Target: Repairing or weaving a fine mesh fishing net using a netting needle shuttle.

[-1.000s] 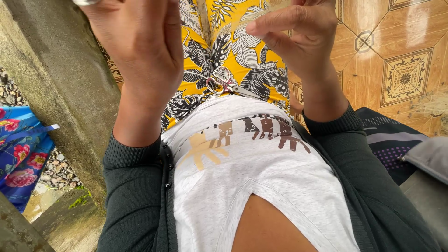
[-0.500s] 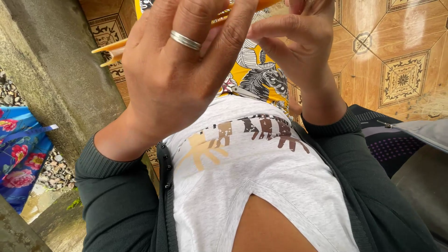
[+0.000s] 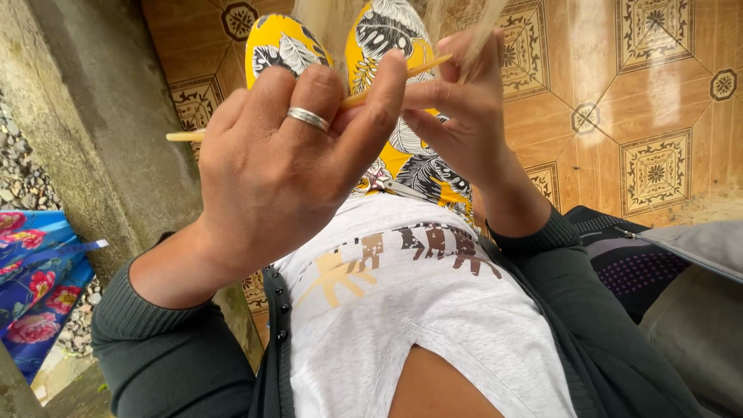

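Both hands are raised close under the camera, working a thin, pale yellow stick (image 3: 383, 85), smooth and straight like a sliver of bamboo. The left hand (image 3: 286, 166) fills the middle of the view, its back turned up, a plain silver ring (image 3: 308, 118) on one finger. Its grip is closed on the stick, which runs under the curled fingers and juts out to the left as a blunt end. The right hand (image 3: 464, 108) pinches the stick's other end between thumb and forefinger, so its grip is closed on the same piece. Above that hand hang some pale, fibrous strands (image 3: 480, 27), too blurred to tell more.

Below the hands lie trousers (image 3: 387, 35) of bright yellow cloth printed with grey and white leaves, a heathered white shirt (image 3: 418, 310) with a brown and gold print, and ribbed dark green sleeves (image 3: 166, 348). The floor (image 3: 658, 101) is glossy orange-brown tile with ornate medallions; a rough concrete post (image 3: 93, 116) stands at the left, with floral blue cloth (image 3: 35, 286) beside it.

Half a second ago the left hand sat higher and hid more of the stick; now it has dropped, and the stick shows across both hands.
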